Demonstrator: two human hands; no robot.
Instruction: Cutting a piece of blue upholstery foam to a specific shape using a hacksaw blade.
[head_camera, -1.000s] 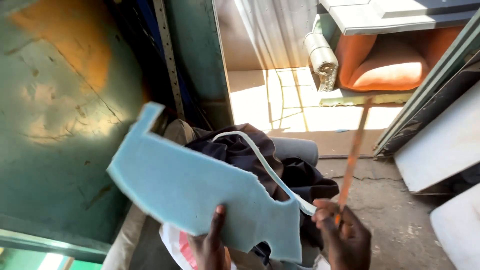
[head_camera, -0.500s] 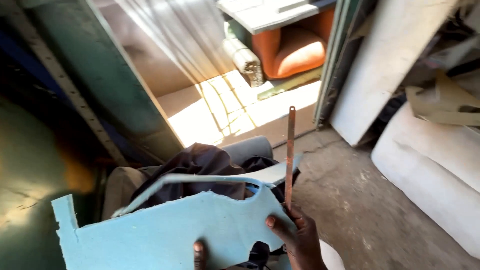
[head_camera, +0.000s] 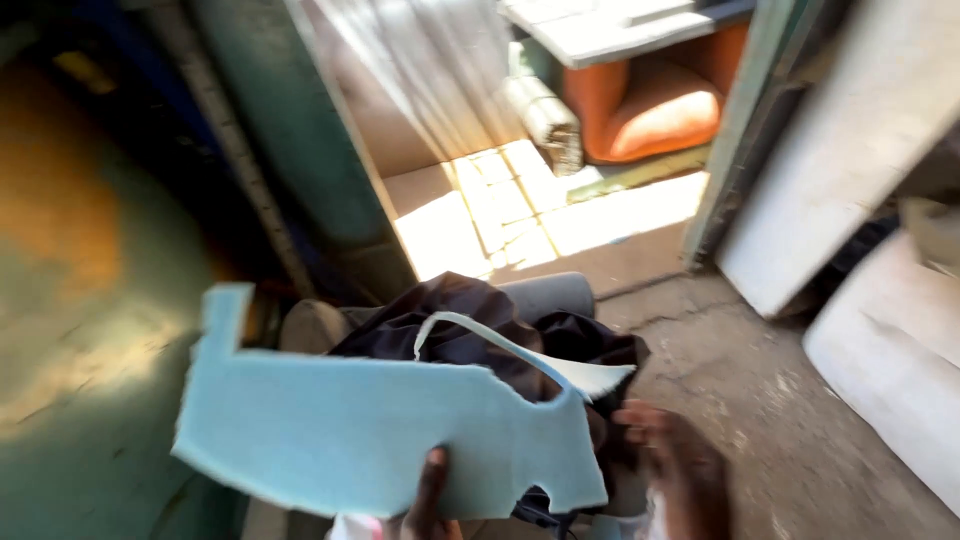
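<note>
Holding one light-blue foam sheet (head_camera: 380, 430) from beneath, the left hand (head_camera: 428, 500) shows a thumb pressed on its near face; the right hand (head_camera: 672, 470), just right of the sheet's cut edge, is blurred, its grip impossible to tell; beyond both hands lies one dark garment (head_camera: 470, 325) with one thin foam offcut strip (head_camera: 520, 355) curling across it; farther off, one orange armchair (head_camera: 655, 110).

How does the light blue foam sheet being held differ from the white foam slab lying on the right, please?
The light blue foam sheet is thin, cut to an irregular notched outline, and held up by the left hand. The white foam slab is thick, plainly blocky, and rests on the ground, untouched. The sheet lies in shade; sunlight falls on the slab. Both look like soft upholstery foam.
</note>
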